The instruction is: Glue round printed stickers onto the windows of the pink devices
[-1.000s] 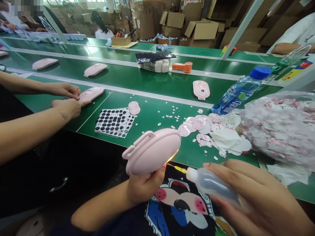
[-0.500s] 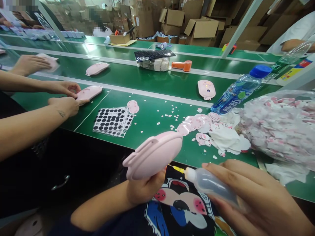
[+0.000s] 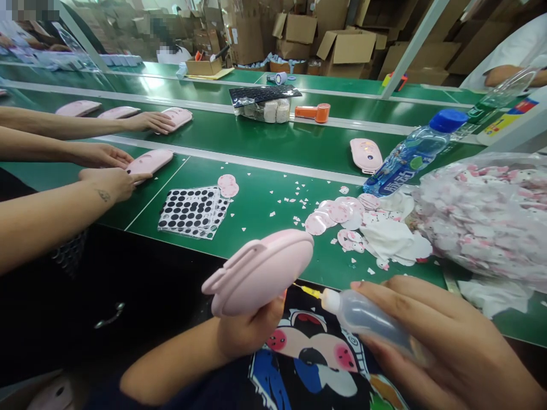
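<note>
My left hand (image 3: pixel 252 327) is closed around a pale pink oval case (image 3: pixel 265 273) with a loop at one end, holding it tilted above the bench edge. The side of the case turned from me is hidden. In my right hand (image 3: pixel 431 330) is a translucent squeeze bottle (image 3: pixel 370 319) with a white cap and a thin yellow dispensing tip (image 3: pixel 311 292). The tip points at the underside of the case near my left fingers; whether it touches is hidden. Pink round stickers (image 3: pixel 337 212) and small white scraps lie on the green bench (image 3: pixel 256 210) beyond.
A blue-capped drink bottle (image 3: pixel 414 154) and a plastic bag of printed pieces (image 3: pixel 474 222) stand right. Black-dotted sheets (image 3: pixel 192 210) lie left. Co-workers' hands (image 3: pixel 109 171) handle another pink case (image 3: pixel 151 164). Another pink case (image 3: pixel 366 155) rests near the drink bottle.
At the left, a co-worker's hand has moved rightward onto a pink case on the far strip, and more cases show there. The case near the drink bottle has shifted right. My hands barely moved.
</note>
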The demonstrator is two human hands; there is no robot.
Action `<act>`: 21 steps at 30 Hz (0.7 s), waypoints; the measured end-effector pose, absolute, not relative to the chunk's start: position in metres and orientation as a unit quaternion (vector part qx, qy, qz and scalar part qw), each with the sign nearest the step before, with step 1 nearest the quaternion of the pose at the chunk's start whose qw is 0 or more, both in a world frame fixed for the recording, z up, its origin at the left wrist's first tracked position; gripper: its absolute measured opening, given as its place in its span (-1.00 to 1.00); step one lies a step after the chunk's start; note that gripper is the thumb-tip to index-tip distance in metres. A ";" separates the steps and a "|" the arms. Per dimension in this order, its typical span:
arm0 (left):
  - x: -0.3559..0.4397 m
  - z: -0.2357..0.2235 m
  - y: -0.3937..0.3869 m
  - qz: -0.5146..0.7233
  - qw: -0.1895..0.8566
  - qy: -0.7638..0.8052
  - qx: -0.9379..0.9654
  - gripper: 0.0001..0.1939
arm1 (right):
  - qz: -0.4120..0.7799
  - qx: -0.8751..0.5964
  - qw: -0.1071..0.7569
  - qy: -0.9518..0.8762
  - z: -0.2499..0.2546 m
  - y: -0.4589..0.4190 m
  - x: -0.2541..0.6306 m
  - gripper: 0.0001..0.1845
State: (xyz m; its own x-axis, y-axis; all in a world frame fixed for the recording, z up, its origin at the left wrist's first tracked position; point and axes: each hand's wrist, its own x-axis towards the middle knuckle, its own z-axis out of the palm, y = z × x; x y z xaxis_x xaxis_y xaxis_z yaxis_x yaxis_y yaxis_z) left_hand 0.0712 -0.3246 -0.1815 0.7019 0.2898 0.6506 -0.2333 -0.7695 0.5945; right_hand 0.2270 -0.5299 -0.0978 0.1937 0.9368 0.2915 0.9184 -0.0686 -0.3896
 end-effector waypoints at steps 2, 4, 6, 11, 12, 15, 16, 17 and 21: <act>0.071 -0.183 -0.326 0.389 0.356 0.021 0.849 -0.68 | 0.017 -0.731 0.251 -0.635 -0.098 -0.530 0.227 -0.75; 0.072 -0.183 -0.327 0.386 0.370 0.025 0.845 -0.67 | 0.015 -0.727 0.250 -0.639 -0.097 -0.529 0.226 -0.74; 0.072 -0.181 -0.329 0.381 0.379 0.028 0.843 -0.69 | 0.012 -0.725 0.252 -0.640 -0.097 -0.528 0.226 -0.72; 0.076 -0.177 -0.335 0.355 0.505 0.086 0.782 -0.69 | 0.017 -0.728 0.261 -0.634 -0.100 -0.531 0.226 -0.72; 0.077 -0.177 -0.337 0.332 0.565 0.093 0.750 -0.69 | 0.017 -0.729 0.263 -0.632 -0.100 -0.531 0.225 -0.72; 0.082 -0.176 -0.340 0.272 0.721 0.101 0.629 -0.74 | 0.017 -0.731 0.268 -0.627 -0.101 -0.531 0.225 -0.70; 0.085 -0.175 -0.340 0.269 0.751 0.107 0.593 -0.76 | 0.015 -0.732 0.270 -0.626 -0.100 -0.530 0.225 -0.70; 0.088 -0.173 -0.341 0.273 0.772 0.114 0.563 -0.79 | 0.014 -0.732 0.271 -0.625 -0.100 -0.530 0.224 -0.71; 0.097 -0.162 -0.343 0.274 0.814 0.111 0.501 -0.87 | 0.005 -0.738 0.273 -0.617 -0.098 -0.526 0.224 -0.80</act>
State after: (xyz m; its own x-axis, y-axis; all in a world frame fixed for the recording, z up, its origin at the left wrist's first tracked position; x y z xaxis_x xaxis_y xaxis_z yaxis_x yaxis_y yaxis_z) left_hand 0.0971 -0.3433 -0.1620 0.8255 0.5566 0.0941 -0.3347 0.3485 0.8755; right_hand 0.2236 -0.5263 -0.0982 0.2375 0.9134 0.3306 0.9081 -0.0880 -0.4093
